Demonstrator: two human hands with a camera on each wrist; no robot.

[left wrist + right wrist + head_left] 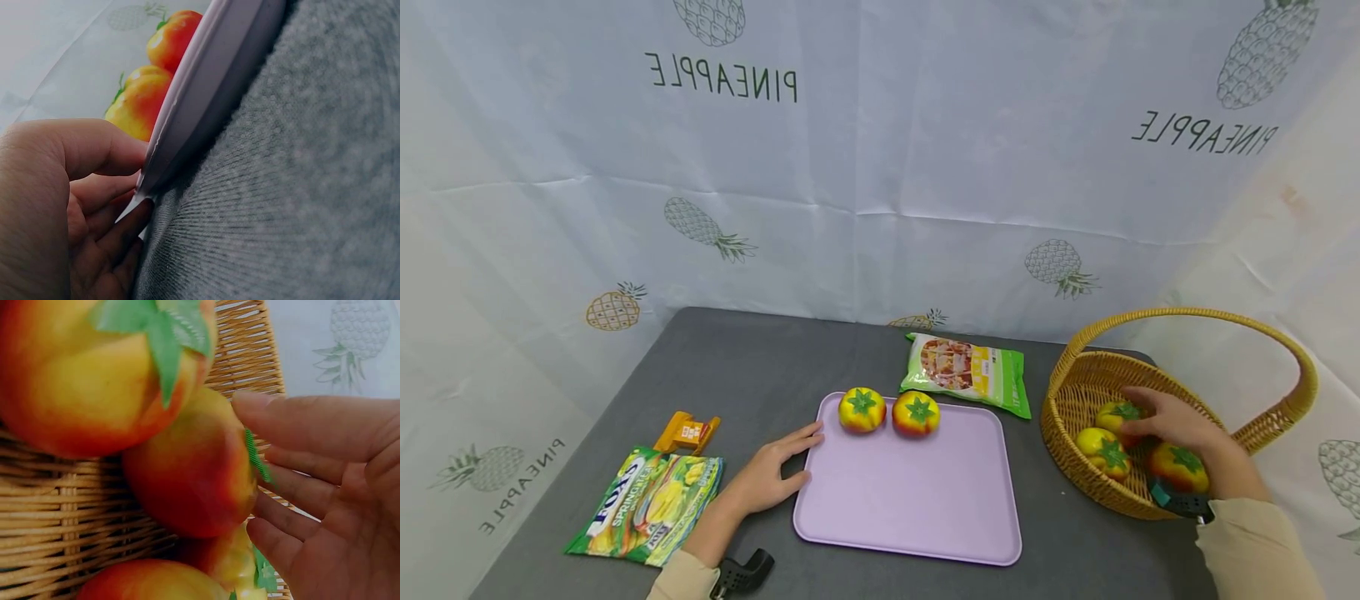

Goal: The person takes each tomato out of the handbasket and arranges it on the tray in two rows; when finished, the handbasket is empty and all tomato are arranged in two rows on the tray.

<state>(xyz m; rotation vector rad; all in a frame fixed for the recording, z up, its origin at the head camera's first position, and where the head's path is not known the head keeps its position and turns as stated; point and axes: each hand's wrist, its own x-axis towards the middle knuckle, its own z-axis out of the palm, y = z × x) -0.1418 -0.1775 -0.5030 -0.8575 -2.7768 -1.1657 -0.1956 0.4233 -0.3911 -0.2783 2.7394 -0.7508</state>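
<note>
Head: FOX'S bag near left hand

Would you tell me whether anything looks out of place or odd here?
Only the backdrop cloth: its PINEAPPLE lettering reads mirrored, while the FOX'S packet reads normally, so the cloth may hang back to front.

Lilac tray, yellow-red fruits, green leaves, pineapple-patterned pale cloth

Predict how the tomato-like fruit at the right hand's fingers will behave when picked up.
Being rounded, the tomato-like fruit would likely roll if nudged, though the other fruits beside it may check it. Its smooth skin might slip against the fingers. Its thin green leaf would probably bend.
</note>
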